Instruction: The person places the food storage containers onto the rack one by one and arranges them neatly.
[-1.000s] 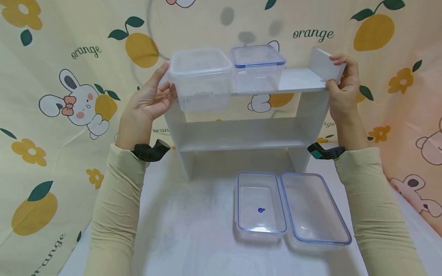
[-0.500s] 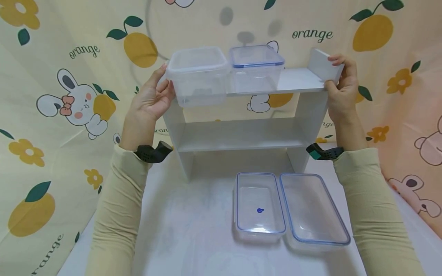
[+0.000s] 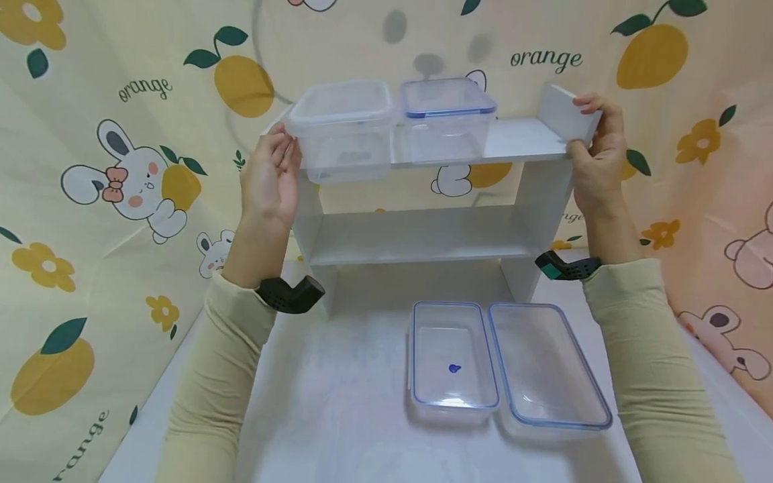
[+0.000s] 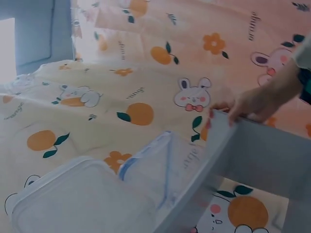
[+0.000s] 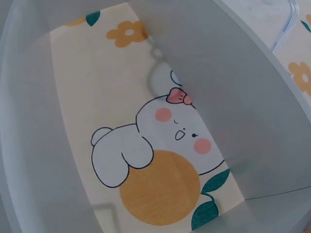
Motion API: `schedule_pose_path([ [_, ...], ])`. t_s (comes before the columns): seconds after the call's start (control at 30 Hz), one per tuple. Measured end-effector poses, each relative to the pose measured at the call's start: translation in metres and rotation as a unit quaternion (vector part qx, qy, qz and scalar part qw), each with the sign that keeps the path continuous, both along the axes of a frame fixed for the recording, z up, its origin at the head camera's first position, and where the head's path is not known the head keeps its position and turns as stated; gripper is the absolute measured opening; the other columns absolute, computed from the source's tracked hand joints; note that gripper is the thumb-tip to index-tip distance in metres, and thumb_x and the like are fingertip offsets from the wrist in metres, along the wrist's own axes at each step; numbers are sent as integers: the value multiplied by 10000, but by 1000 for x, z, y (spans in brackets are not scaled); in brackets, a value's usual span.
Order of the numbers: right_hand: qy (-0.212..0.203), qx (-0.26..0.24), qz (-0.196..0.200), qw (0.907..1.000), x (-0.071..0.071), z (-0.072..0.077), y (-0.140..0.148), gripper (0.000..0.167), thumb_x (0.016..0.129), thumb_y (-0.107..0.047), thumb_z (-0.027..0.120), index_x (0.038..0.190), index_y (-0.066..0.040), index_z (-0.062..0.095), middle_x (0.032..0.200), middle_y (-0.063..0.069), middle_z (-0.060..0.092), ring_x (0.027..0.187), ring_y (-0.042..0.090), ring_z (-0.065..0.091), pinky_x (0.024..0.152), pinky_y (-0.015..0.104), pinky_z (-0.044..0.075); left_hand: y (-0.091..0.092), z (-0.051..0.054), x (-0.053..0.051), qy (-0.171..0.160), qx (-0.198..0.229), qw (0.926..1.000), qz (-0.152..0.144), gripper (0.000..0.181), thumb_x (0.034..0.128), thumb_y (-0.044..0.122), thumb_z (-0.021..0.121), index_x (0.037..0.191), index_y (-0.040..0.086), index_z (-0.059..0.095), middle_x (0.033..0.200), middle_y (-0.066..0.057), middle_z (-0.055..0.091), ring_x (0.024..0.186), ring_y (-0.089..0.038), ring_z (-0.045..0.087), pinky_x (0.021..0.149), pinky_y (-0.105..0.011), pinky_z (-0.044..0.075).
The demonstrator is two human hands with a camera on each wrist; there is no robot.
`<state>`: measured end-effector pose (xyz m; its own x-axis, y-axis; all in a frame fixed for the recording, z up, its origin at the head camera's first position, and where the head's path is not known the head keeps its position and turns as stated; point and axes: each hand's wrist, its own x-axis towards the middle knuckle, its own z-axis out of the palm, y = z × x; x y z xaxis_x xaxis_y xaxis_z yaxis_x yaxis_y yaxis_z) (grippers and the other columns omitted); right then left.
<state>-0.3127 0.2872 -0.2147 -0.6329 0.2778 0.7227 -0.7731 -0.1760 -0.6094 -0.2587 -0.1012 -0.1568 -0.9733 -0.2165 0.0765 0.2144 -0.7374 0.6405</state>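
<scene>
A frosted plastic food container (image 3: 345,137) with a pale lid stands at the left end of the white shelf unit's top, its base showing below the front edge. My left hand (image 3: 268,178) touches its left side with bent fingers; the thumb is hidden, so whether it grips is unclear. My right hand (image 3: 599,151) grips the upright end panel (image 3: 568,111) on the right, thumb in front and fingers over the top. Between them sits a clear container with a blue-rimmed lid (image 3: 449,121). The shelf unit (image 3: 423,235) fills the right wrist view, where no hand's hold shows.
On the white table (image 3: 338,402) in front lie two blue-rimmed clear containers, a narrow one (image 3: 455,355) and a wider one (image 3: 549,365), side by side. A patterned cloth (image 3: 374,40) hangs close behind the shelf.
The frosted container has shifted back and slightly left on the shelf top. My left hand has turned beside it, its thumb going out of sight. My right hand has stayed on the panel.
</scene>
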Motion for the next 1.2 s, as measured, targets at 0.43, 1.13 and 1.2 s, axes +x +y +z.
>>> schedule_pose_path([
  [0.43,-50,17,29,10000,0,0,-2,473,802,235,369,1075,-115,533,1294,12,509,1330,227,368,1229,400,266,8,-40,17,1563,-3088,9134,2143,366,993,28,419,1348,-9,499,1408,-109,542,1314,-124,518,1112,-201,410],
  [1.13,-33,-26,-19,10000,0,2,-3,461,800,221,363,1075,-109,530,1289,12,509,1324,228,375,1230,388,267,41,-57,18,3256,-6638,5113,4381,468,932,100,473,1392,15,474,1486,-191,449,1444,-322,352,1239,-405,240],
  [1.2,-37,-43,-44,10000,0,1,-2,462,802,223,363,1076,-109,530,1288,12,509,1322,226,376,1228,383,272,44,-56,16,3085,-6985,4614,4518,481,944,146,470,1416,55,459,1499,-164,444,1443,-317,358,1231,-430,246],
])
